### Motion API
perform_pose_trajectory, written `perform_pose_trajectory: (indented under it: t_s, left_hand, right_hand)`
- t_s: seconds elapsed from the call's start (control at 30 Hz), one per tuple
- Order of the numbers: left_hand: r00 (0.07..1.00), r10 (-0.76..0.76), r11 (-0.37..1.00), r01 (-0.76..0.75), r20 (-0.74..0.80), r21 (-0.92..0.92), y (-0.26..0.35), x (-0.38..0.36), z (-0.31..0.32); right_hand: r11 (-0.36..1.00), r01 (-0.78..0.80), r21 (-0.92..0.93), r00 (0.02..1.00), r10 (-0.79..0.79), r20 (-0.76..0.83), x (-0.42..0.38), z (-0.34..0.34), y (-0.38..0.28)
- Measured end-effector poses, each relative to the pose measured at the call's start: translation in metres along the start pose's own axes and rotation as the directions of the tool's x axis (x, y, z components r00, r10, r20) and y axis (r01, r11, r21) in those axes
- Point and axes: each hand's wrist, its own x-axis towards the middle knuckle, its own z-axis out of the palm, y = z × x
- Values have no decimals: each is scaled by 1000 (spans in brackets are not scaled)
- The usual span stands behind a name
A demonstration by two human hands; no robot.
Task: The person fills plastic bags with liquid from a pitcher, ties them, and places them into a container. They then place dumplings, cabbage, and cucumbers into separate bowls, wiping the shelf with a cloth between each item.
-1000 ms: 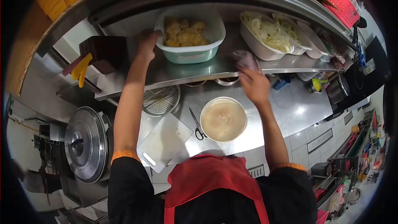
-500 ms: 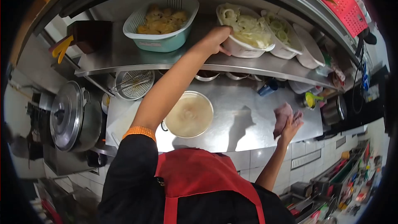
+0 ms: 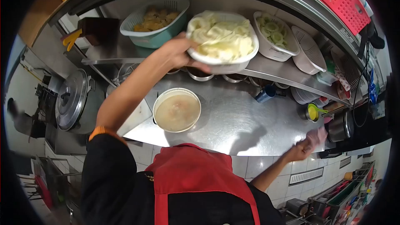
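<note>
My left hand grips the left end of a white plastic basket heaped with pale sliced vegetables. The basket is tipped toward me and overhangs the front of the steel shelf. Below it on the steel counter stands a round pot of cloudy, light brown liquid. Off to the right, my right hand is closed on a pinkish cloth at the counter's right end, beside a dark metal pot. Motion slightly blurs this hand.
On the shelf sit a teal basket of yellowish food, a white basket of green slices and an empty white basket. A blue cup and a small yellow-filled container are on the counter. A large lidded pot stands left.
My left hand has pulled the vegetable basket leftward and forward off its place on the shelf. My right hand has slid right along the counter with the cloth, now bunched in its fingers.
</note>
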Motion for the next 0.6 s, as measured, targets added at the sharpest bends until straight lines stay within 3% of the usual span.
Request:
perform_pose_trajectory:
  t_s: [0.03,0.07,0.1,0.13,0.17,0.2,0.23,0.3,0.33,0.4,0.47,0.53,0.6]
  left_hand:
    - [998,48,998,-47,-30,36,-4,-39,7]
    - [994,105,994,-104,-25,28,-13,-57,-9]
    - [988,156,988,-155,-21,18,-21,-75,-27]
    - [988,127,990,-121,-84,71,-23,-104,-35]
    - [983,103,989,-86,-150,119,-25,-137,-38]
    - [979,93,993,-79,-184,83,-30,-166,-41]
    - [973,88,996,-79,-216,49,-36,-193,-47]
    - [936,79,996,-89,-342,-14,-55,-237,-72]
    - [929,78,993,-103,-362,-51,-61,-255,-82]
    - [889,96,980,-162,-448,-113,-81,-288,-101]
    - [810,161,961,-260,-563,-98,-106,-313,-124]
    - [709,234,941,-337,-666,-29,-125,-332,-136]
    - [706,250,941,-337,-663,-4,-137,-352,-150]
  right_hand:
    - [939,309,152,945,-321,60,-26,28,-13]
    - [887,233,399,949,-297,107,-46,63,-9]
    - [685,57,727,902,-348,257,-60,101,19]
    - [780,412,471,706,-600,376,-78,134,-31]
    - [640,740,206,439,-692,573,-102,166,-84]
    - [440,896,59,243,-599,763,-122,197,-76]
    - [553,833,7,337,-517,787,-142,211,-97]
    - [570,822,-11,260,-359,896,-147,235,-118]
    - [571,821,-9,266,-368,891,-149,255,-115]
    - [416,902,-117,305,-421,854,-153,307,-93]
    - [318,935,-160,236,-218,947,-150,367,-103]
    - [514,857,-34,128,-148,981,-153,413,-133]
    - [301,954,16,5,-68,998,-159,458,-142]
